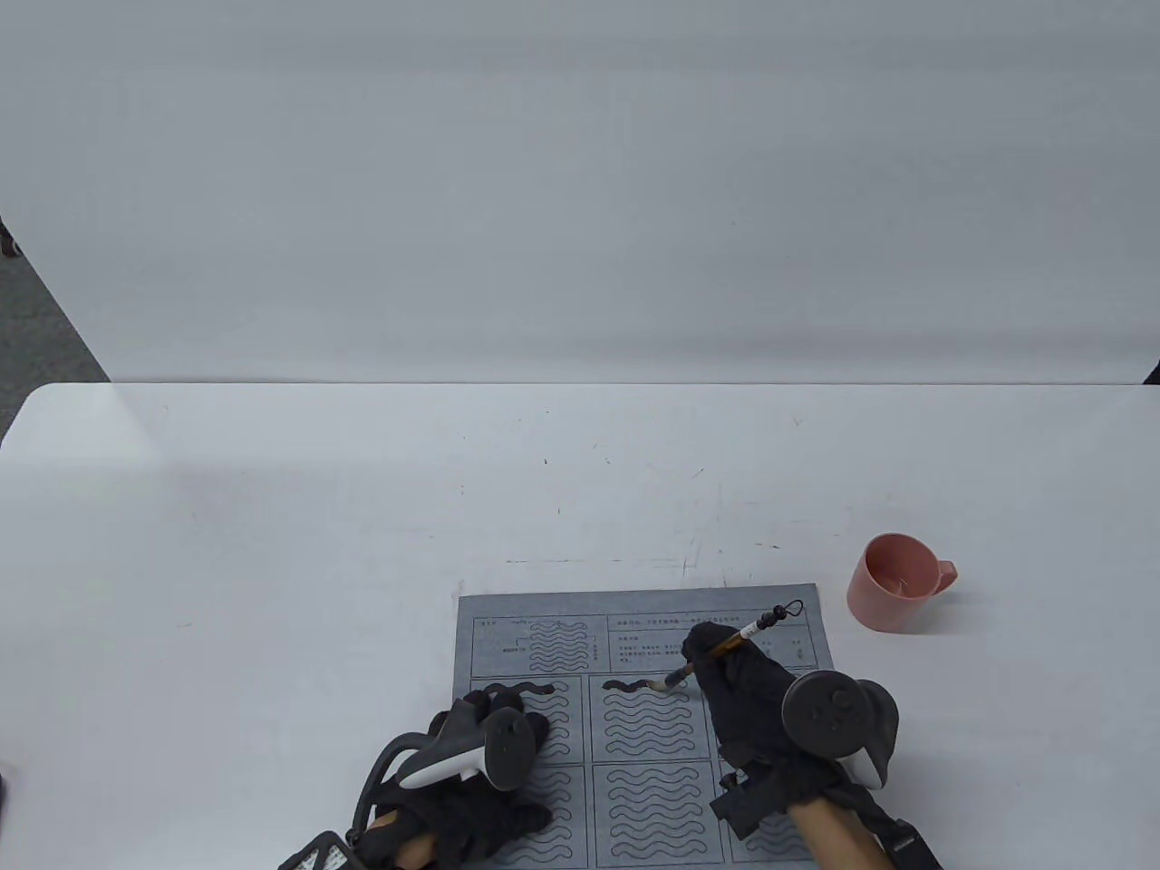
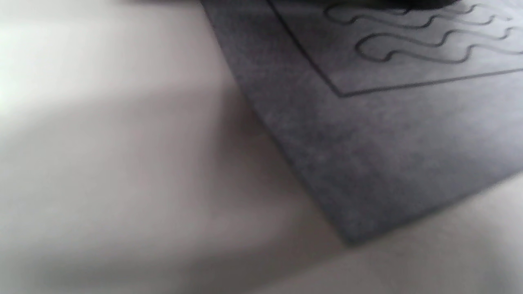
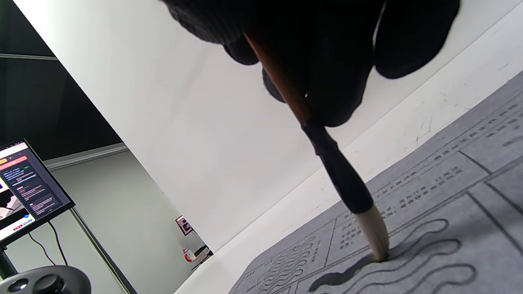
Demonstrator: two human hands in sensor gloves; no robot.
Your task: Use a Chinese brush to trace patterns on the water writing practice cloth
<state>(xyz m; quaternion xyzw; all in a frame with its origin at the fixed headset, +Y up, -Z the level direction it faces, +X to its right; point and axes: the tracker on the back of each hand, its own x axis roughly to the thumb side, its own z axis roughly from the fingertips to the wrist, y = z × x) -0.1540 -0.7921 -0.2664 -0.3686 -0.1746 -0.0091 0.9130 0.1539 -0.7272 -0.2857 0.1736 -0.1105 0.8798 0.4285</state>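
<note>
A grey water writing cloth [image 1: 639, 725] with panels of wavy outlines lies at the table's front edge. My right hand [image 1: 739, 693] grips a Chinese brush [image 1: 725, 645] with a brown shaft. The brush tip [image 3: 378, 249] touches the top wave of the middle panel, where a dark wet stroke [image 1: 630, 686] runs to its left. Another dark stroke [image 1: 521, 689] marks the top of the left panel. My left hand [image 1: 480, 761] rests flat on the left panels of the cloth. The left wrist view shows only a cloth corner [image 2: 367, 163], no fingers.
A pink mug [image 1: 897, 583] stands to the right of the cloth, handle to the right. The white table [image 1: 362, 544] reaches back to a white wall. A monitor [image 3: 24, 188] shows at the left in the right wrist view.
</note>
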